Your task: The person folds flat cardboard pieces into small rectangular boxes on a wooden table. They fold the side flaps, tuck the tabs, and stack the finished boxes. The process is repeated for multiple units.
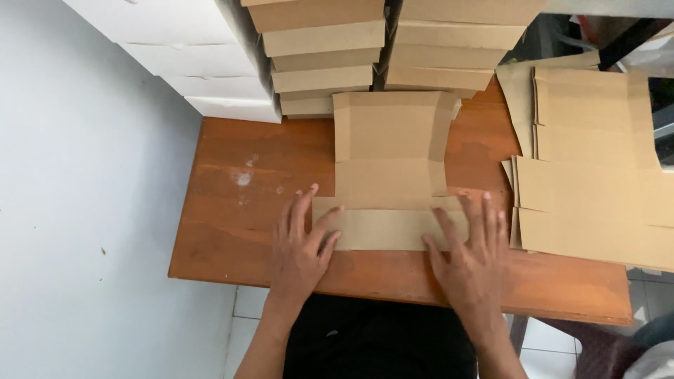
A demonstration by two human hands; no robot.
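Two hands, both yours, lie flat on one unfolded cardboard sheet (390,168) in the middle of a brown wooden table (232,210). Your table stands against a pale grey wall on your left, with white floor tiles showing below its near edge. A few whitish smudges mark the wood left of the sheet.

Your left hand (302,245) rests with fingers spread, its fingertips on the left end of the sheet's near flap (382,228). Your right hand (474,253) presses palm-down on the flap's right end. Neither hand is closed around anything; both are open and only pressing. The flap lies folded flat toward you, while the rest of the sheet stretches away toward the far edge.

At the far side of the table you have two tall stacks of folded brown boxes (390,49) side by side, and to their left one stack of white boxes (196,63). What is inside them cannot be seen. On your right sits one loose pile of flat cardboard sheets (597,175), overlapping and hanging past the table's edge.
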